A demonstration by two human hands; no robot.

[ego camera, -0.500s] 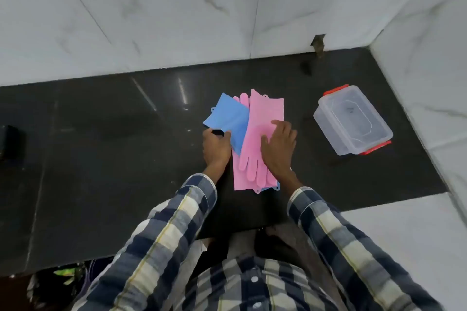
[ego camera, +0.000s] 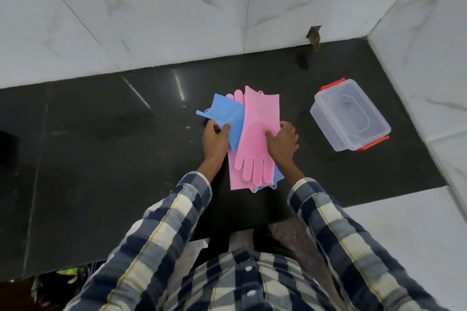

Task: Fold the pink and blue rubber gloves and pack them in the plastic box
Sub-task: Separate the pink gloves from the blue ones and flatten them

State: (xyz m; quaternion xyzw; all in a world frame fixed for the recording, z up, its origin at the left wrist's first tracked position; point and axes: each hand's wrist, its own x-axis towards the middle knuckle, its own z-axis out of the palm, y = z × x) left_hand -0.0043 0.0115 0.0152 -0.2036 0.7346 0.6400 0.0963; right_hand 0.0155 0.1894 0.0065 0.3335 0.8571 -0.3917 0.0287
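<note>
Stack of rubber gloves at centre of dark polished countertop (ego camera: pixel 101 149), below white marble-tiled wall (ego camera: pixel 151 20).

Top pink glove (ego camera: pixel 257 131): flat, cuff toward wall, textured palm patch facing up, fingers pointing toward person. Second pink glove (ego camera: pixel 233 174): under the first, straight cuff edge at near side, fingertips showing beyond far edge of blue fold. Blue glove (ego camera: pixel 228 115): cuff part folded over at left of stack, small tab jutting left; blue edge also visible at near right corner under pink layers.

Left hand (ego camera: pixel 214 139): fingers curled, thumb on top, pinching near edge of blue fold.

Right hand (ego camera: pixel 281 141): fingers bent, fingertips pressing on palm patch of top pink glove.

Plastic box (ego camera: pixel 326 116): clear, red latches at both ends, well apart to right of stack, no gloves inside.
</note>
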